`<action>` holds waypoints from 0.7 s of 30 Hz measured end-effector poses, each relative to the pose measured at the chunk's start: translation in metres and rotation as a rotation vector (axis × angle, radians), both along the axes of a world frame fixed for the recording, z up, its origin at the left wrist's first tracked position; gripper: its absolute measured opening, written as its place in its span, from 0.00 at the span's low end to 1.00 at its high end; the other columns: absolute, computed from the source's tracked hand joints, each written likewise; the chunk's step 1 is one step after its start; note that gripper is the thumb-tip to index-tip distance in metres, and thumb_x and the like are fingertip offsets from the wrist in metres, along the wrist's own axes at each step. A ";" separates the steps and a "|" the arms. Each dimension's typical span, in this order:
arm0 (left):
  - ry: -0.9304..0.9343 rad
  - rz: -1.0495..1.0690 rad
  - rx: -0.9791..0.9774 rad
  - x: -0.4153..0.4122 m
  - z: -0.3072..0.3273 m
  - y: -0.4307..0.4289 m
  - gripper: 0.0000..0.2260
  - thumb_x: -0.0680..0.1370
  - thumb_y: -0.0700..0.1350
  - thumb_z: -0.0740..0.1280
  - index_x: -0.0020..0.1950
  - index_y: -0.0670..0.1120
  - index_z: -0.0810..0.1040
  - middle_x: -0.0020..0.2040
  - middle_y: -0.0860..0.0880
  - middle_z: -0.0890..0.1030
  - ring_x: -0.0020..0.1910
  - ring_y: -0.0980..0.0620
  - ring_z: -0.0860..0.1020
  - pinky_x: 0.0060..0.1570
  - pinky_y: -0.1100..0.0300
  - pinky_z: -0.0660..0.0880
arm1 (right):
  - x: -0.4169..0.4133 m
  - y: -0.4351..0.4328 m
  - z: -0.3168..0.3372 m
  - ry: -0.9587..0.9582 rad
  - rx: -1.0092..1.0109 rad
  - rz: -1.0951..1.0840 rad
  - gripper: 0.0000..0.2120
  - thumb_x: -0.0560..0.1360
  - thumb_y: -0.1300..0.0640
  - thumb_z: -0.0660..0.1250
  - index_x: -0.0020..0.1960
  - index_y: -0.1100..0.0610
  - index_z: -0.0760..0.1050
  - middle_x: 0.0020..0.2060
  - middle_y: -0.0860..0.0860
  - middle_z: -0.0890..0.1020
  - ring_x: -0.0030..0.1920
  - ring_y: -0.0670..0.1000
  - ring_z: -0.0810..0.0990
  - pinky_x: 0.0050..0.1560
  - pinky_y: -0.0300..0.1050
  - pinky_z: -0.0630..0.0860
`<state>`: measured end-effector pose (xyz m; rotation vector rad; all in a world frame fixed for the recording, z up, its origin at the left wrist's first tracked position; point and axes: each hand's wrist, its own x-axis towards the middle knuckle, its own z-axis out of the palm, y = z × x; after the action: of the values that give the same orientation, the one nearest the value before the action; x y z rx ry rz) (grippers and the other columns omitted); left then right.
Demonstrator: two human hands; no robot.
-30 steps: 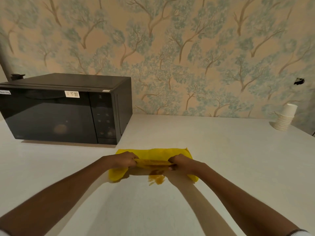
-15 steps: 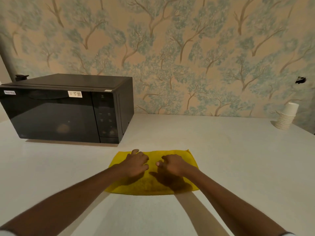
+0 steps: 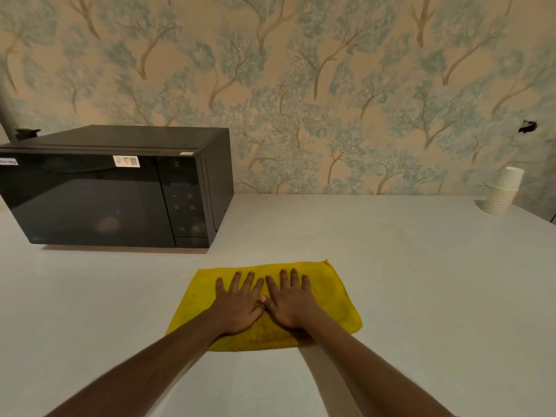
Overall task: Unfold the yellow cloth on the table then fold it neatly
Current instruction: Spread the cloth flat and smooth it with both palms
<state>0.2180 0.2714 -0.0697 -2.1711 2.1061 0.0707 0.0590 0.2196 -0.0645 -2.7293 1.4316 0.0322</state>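
Observation:
The yellow cloth [image 3: 337, 299] lies flat as a rectangle on the white table [image 3: 436, 281], in front of me at the centre. My left hand [image 3: 239, 302] rests palm down on the cloth's middle, fingers spread. My right hand [image 3: 290, 300] lies flat beside it, also palm down with fingers apart, the two thumbs touching. Neither hand grips the fabric. The cloth's middle is hidden under both hands and forearms.
A black microwave [image 3: 105, 194] stands at the back left of the table, close behind the cloth's left side. A stack of white paper cups [image 3: 502, 195] sits at the far right near the wallpapered wall. Bare table surface lies to the right of the cloth.
One second ago both hands pinched a raised fold of the cloth. The fold has since been laid down, and the hands have opened and now press flat on the cloth.

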 end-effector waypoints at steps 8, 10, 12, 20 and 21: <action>-0.017 -0.021 -0.034 -0.034 -0.006 0.052 0.32 0.76 0.64 0.44 0.78 0.53 0.42 0.80 0.45 0.45 0.78 0.38 0.44 0.68 0.29 0.46 | -0.038 0.057 -0.003 -0.030 -0.013 0.016 0.34 0.77 0.35 0.40 0.78 0.50 0.45 0.78 0.62 0.50 0.77 0.68 0.45 0.73 0.69 0.43; -0.005 -0.039 -0.054 -0.050 -0.010 0.062 0.33 0.75 0.64 0.44 0.78 0.53 0.42 0.80 0.45 0.44 0.78 0.37 0.44 0.68 0.28 0.45 | -0.055 0.070 -0.008 -0.037 -0.023 0.002 0.34 0.76 0.34 0.39 0.78 0.49 0.45 0.78 0.62 0.50 0.77 0.67 0.44 0.73 0.68 0.43; 0.009 -0.071 -0.079 -0.068 -0.014 0.067 0.35 0.73 0.65 0.42 0.77 0.53 0.43 0.80 0.45 0.45 0.77 0.37 0.44 0.67 0.28 0.44 | -0.074 0.076 -0.012 -0.036 -0.033 -0.022 0.35 0.75 0.33 0.37 0.78 0.48 0.45 0.79 0.60 0.50 0.77 0.66 0.44 0.74 0.68 0.42; 0.073 -0.147 -0.112 -0.116 -0.015 0.023 0.37 0.70 0.67 0.39 0.77 0.53 0.45 0.80 0.44 0.48 0.77 0.35 0.46 0.66 0.26 0.42 | -0.122 0.043 -0.012 -0.012 -0.054 -0.150 0.34 0.76 0.34 0.39 0.78 0.47 0.45 0.79 0.58 0.51 0.78 0.65 0.46 0.73 0.66 0.46; 0.076 -0.147 -0.109 -0.118 -0.015 0.013 0.38 0.70 0.67 0.39 0.77 0.53 0.46 0.80 0.44 0.48 0.77 0.35 0.46 0.66 0.26 0.43 | -0.123 0.035 -0.012 -0.010 -0.054 -0.161 0.34 0.76 0.34 0.39 0.78 0.47 0.46 0.79 0.58 0.51 0.78 0.65 0.47 0.73 0.67 0.46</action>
<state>0.1005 0.2845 -0.0846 -2.0941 2.3581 0.0265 -0.0642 0.2543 -0.0761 -2.6404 1.6681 -0.0281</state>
